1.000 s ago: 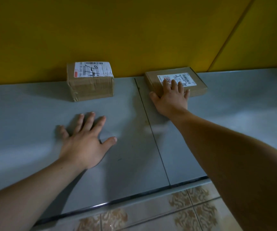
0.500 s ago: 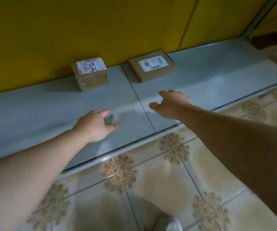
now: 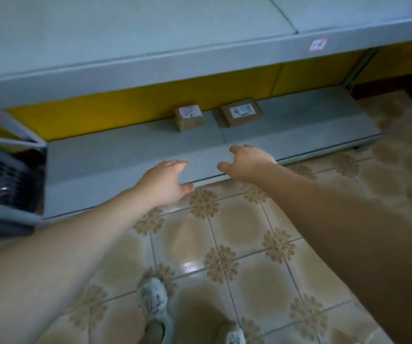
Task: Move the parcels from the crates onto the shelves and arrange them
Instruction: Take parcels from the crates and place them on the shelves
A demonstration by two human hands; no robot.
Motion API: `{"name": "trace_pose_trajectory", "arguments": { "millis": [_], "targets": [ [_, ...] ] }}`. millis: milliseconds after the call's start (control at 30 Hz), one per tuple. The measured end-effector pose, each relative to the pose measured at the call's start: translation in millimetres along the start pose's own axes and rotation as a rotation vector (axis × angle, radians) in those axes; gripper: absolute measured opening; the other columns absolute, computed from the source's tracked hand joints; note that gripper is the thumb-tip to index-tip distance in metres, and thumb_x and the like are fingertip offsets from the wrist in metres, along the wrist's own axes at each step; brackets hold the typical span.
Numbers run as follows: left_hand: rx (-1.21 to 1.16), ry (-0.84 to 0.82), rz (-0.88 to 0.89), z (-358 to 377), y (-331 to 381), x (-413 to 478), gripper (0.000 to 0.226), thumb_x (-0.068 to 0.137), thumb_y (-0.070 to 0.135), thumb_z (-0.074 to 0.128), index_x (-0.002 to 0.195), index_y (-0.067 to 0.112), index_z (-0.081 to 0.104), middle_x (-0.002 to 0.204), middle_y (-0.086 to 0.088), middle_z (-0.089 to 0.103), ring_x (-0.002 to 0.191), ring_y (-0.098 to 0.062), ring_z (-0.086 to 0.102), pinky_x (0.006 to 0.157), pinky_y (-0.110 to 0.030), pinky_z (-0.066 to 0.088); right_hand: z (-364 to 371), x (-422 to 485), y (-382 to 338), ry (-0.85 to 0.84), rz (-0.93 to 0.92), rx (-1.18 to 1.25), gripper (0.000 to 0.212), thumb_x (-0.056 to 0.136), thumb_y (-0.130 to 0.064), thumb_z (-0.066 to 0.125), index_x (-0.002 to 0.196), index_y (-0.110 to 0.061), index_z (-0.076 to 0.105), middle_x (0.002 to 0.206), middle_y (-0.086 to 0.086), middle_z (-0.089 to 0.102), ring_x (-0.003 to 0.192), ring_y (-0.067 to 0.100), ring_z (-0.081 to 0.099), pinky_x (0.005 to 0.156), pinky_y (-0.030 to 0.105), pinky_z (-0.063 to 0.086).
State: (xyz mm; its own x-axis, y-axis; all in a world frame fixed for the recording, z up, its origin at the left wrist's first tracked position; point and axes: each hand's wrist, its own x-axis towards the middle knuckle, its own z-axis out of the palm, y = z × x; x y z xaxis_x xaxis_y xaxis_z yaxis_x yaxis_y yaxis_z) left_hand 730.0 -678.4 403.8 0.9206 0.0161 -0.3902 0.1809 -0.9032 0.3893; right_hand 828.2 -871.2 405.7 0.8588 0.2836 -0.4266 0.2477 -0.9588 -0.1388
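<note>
We are holding both hands over the front edge of the lower shelf (image 3: 125, 155), which is smooth, flat and grey. Left hand (image 3: 165, 182): grip released, fingers loose, empty. Right hand (image 3: 247, 162): same. Two brown cardboard parcels are sitting at the back against the yellow panel (image 3: 100, 112): blocky parcel (image 3: 189, 118) left, flat parcel (image 3: 240, 112) just beside, each white-labelled. Glossy patterned floor (image 3: 249, 244) tiles below.

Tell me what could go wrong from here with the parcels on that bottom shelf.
The upper shelf edge hangs directly above the lower shelf, so a head could bump it on the next reach. The small parcel and the flat parcel lie far back by the yellow wall, labels up, probably hard to read from standing.
</note>
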Motion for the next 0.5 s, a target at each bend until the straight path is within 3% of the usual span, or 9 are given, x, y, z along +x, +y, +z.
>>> {"name": "trace_pose_trajectory", "arguments": {
  "millis": [167,333,400,500],
  "targets": [
    [-0.086,0.101,-0.159,-71,-2,-171,0.07,0.092,0.049,0.057,0.151,0.02,0.03,0.157,-0.002,0.029,0.143,-0.021,0.028,0.113,-0.032,0.024,-62,-123,-74,-0.027,-0.189,-0.064,0.073,0.09,-0.065,0.043,0.147,-0.02,0.038,0.145,0.012,0.046,0.127,0.034,0.046,0.095,0.044,0.043],
    [-0.199,0.234,-0.333,-117,-34,-340,0.067,0.093,0.049,0.056,0.15,0.027,0.029,0.157,0.004,0.028,0.134,-0.021,0.042,0.108,-0.038,0.038,-110,-232,-181,-0.01,-0.399,-0.125,0.076,0.091,-0.066,0.042,0.15,-0.018,0.033,0.15,0.012,0.041,0.131,0.035,0.044,0.101,0.045,0.041],
    [-0.221,0.288,-0.407,-128,-60,-404,0.066,0.092,0.048,0.058,0.15,0.028,0.031,0.154,0.002,0.034,0.134,-0.022,0.042,0.107,-0.041,0.04,-115,-270,-234,0.005,-0.49,-0.162,0.077,0.092,-0.067,0.042,0.152,-0.019,0.03,0.152,0.011,0.038,0.133,0.035,0.043,0.101,0.045,0.041],
    [-0.323,0.344,-0.515,-135,-112,-502,0.062,0.091,0.042,0.062,0.146,0.025,0.039,0.137,-0.002,0.053,0.117,-0.025,0.056,0.097,-0.044,0.048,-107,-323,-324,0.014,-0.598,-0.212,0.079,0.093,-0.068,0.042,0.154,-0.02,0.027,0.157,0.008,0.032,0.137,0.032,0.039,0.104,0.044,0.041]
  ]
}}
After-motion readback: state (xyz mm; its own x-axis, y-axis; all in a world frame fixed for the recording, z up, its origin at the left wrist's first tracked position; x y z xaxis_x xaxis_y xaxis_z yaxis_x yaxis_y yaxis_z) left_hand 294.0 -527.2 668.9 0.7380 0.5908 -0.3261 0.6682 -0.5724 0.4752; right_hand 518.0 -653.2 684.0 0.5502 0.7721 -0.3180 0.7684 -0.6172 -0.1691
